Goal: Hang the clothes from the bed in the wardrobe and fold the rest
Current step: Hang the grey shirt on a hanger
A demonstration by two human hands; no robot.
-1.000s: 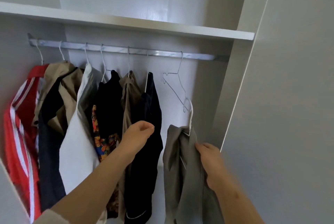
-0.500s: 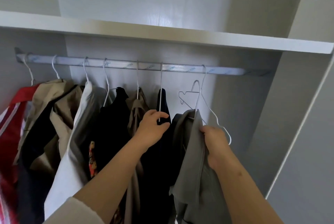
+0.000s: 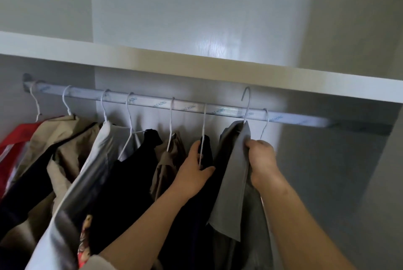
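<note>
A grey garment (image 3: pixel 234 173) hangs on a white wire hanger whose hook (image 3: pixel 246 97) is raised just above the silver wardrobe rail (image 3: pixel 189 107). My right hand (image 3: pixel 260 158) grips the garment and hanger at the shoulder. My left hand (image 3: pixel 196 167) holds the wire of the neighbouring hanger with a dark navy garment (image 3: pixel 207 149), pressing it leftward. An empty wire hanger (image 3: pixel 265 123) hangs on the rail just right of my right hand.
Several hung clothes fill the rail's left part: red (image 3: pixel 13 145), beige (image 3: pixel 63 138), white (image 3: pixel 96 160), black (image 3: pixel 139 167), brown (image 3: pixel 170 160). A white shelf (image 3: pixel 196 62) runs close above the rail. The wardrobe's side wall (image 3: pixel 349 160) stands on the right.
My right hand has lifted the grey garment and its hanger up to the rail. My left hand rose too and keeps hold of the navy garment's hanger.
</note>
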